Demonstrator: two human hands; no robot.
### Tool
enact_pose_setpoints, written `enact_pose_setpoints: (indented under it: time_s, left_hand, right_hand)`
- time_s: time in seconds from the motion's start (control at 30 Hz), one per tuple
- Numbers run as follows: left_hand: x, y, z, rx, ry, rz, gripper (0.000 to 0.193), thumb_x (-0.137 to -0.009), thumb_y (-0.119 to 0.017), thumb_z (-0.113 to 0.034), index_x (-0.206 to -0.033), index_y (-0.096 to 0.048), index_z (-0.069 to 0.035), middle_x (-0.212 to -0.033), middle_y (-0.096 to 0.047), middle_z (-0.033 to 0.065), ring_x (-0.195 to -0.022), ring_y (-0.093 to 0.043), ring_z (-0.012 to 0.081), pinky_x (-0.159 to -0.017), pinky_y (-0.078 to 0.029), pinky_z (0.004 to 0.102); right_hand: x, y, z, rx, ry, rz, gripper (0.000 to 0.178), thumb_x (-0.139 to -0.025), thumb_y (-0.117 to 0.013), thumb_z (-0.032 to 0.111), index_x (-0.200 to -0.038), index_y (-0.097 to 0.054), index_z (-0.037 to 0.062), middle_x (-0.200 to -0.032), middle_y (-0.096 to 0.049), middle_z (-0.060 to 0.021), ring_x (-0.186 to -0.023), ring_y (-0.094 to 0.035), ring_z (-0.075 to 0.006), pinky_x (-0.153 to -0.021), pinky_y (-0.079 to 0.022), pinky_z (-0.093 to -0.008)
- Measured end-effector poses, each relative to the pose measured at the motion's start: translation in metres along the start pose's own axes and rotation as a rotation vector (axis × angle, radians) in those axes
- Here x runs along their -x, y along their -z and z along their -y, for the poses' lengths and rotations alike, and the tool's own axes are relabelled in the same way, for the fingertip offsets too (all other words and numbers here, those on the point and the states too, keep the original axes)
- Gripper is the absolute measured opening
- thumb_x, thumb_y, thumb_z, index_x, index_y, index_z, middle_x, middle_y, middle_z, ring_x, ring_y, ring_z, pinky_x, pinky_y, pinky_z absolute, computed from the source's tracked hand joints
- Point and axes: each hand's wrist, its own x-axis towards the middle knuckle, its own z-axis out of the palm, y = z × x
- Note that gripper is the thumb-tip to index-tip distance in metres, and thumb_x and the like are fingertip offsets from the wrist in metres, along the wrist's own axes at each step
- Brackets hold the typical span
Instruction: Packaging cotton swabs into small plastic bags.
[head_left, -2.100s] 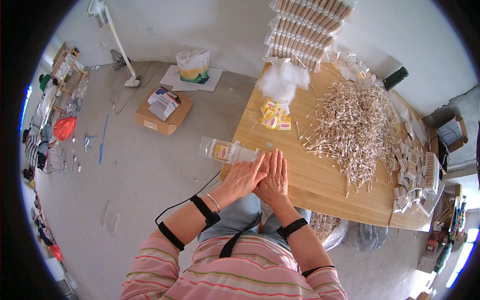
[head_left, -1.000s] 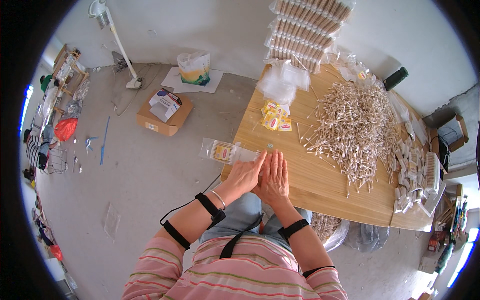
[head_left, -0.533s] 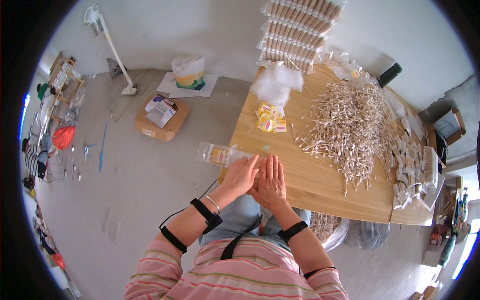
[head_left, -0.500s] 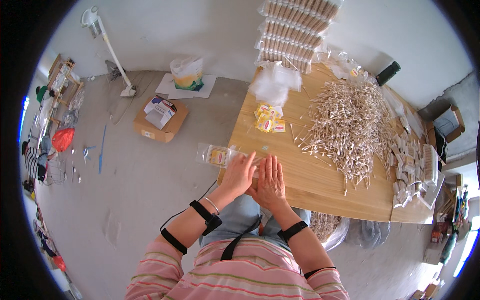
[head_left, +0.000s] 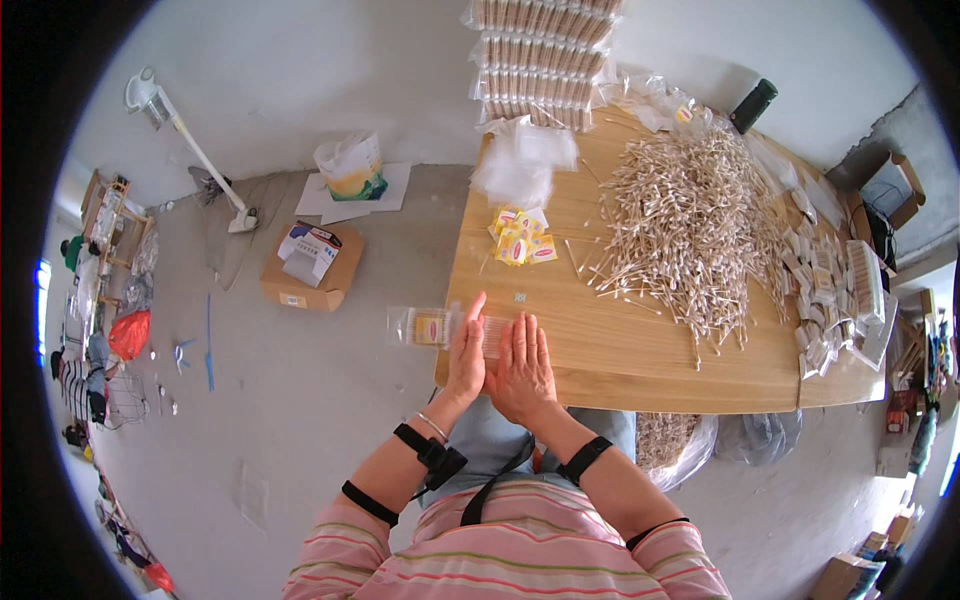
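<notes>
At the near left corner of the table, a row of cotton swabs (head_left: 493,337) lies between my hands. My left hand (head_left: 466,358) stands on edge against the row's left side, fingers straight and thumb raised. Flat over the right side of the row rests my right hand (head_left: 521,375), its fingers stretched out. Just left of my left hand is a clear bag (head_left: 428,327) with swabs and a yellow card in it, partly over the table's edge. Farther back lie a small pile of yellow cards (head_left: 522,240) and a stack of clear empty bags (head_left: 520,165).
A large heap of loose cotton swabs (head_left: 690,230) covers the table's right half. Filled packs (head_left: 825,290) sit at the far right, and stacked packs (head_left: 540,65) stand at the back. A dark green bottle (head_left: 754,105) is behind the heap. On the floor at left is a cardboard box (head_left: 340,275).
My left hand has turned from lying over the swabs to standing upright beside them. My right hand stays flat on the right side. The whole view has shifted a little.
</notes>
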Motion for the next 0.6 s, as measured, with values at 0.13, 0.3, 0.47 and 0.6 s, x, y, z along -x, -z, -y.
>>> enact_pose_setpoints:
  time_s: [0.13,0.3,0.47,0.6]
  left_hand:
    - [0.002,0.013,-0.007,-0.117,-0.017,0.0,0.059,-0.104,-0.031,-0.041,-0.145,-0.031,0.001,-0.151,-0.031,0.0143,-0.141,-0.026,0.0229,-0.116,-0.019,0.0351]
    - [0.002,0.02,-0.017,-0.26,-0.018,0.009,0.059,-0.104,-0.03,-0.041,-0.145,-0.03,0.001,-0.151,-0.031,0.0155,-0.141,-0.025,0.0249,-0.116,-0.019,0.0364]
    - [-0.005,0.022,-0.01,-0.262,-0.05,0.001,0.057,-0.104,-0.029,-0.04,-0.143,-0.033,0.002,-0.149,-0.035,0.0167,-0.14,-0.028,0.0261,-0.115,-0.02,0.0368]
    - [-0.006,0.024,-0.006,-0.266,-0.064,-0.008,0.056,-0.104,-0.028,-0.039,-0.142,-0.036,0.002,-0.147,-0.038,0.0172,-0.139,-0.03,0.0265,-0.114,-0.021,0.0367]
  right_hand:
    - [0.0,-0.007,0.015,-0.08,0.036,-0.003,0.077,-0.091,-0.044,0.041,-0.14,-0.024,-0.0143,-0.149,-0.018,-0.0328,-0.142,-0.012,-0.0449,-0.117,-0.01,-0.0501]
    - [-0.008,-0.008,0.024,-0.008,0.005,0.024,0.075,-0.093,-0.04,0.043,-0.142,-0.025,-0.0122,-0.151,-0.016,-0.0299,-0.144,-0.01,-0.0418,-0.117,-0.009,-0.0481]
    - [-0.008,-0.01,0.024,-0.061,-0.004,0.012,0.078,-0.093,-0.039,0.047,-0.142,-0.024,-0.0115,-0.152,-0.017,-0.0291,-0.144,-0.011,-0.0401,-0.118,-0.009,-0.0469]
    - [-0.007,-0.008,0.023,-0.085,0.019,0.014,0.081,-0.093,-0.039,0.05,-0.142,-0.024,-0.0118,-0.151,-0.017,-0.0293,-0.144,-0.011,-0.0403,-0.118,-0.01,-0.047]
